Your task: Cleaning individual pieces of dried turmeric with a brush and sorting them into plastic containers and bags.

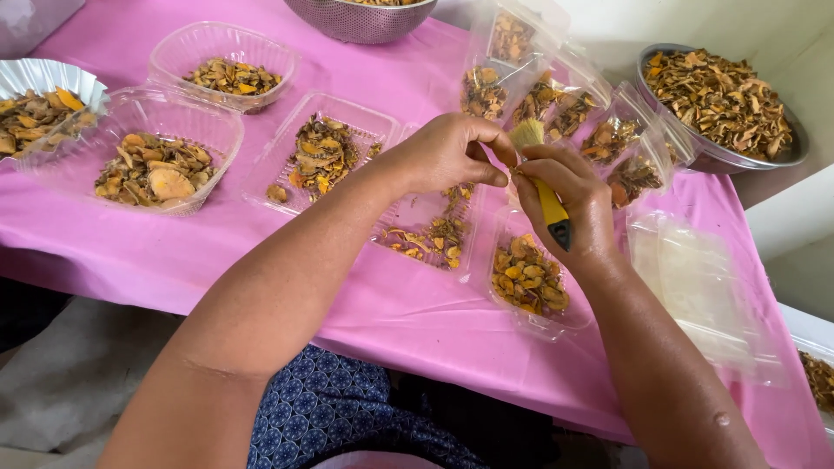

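My right hand (569, 204) grips a small brush (547, 195) with a yellow handle, black end and pale bristles pointing up. My left hand (447, 155) pinches something small against the bristles; the piece itself is hidden by my fingers. Both hands hover above clear plastic trays (530, 278) of dried orange-brown slices on a pink tablecloth (382, 304).
More clear trays (323, 152) and bowls (161, 165) of dried slices lie to the left. Filled clear bags (556, 100) sit behind my hands. A metal bowl (721, 104) of slices stands at the right, a metal colander (360, 17) at the back. Empty bags (695, 287) lie at right.
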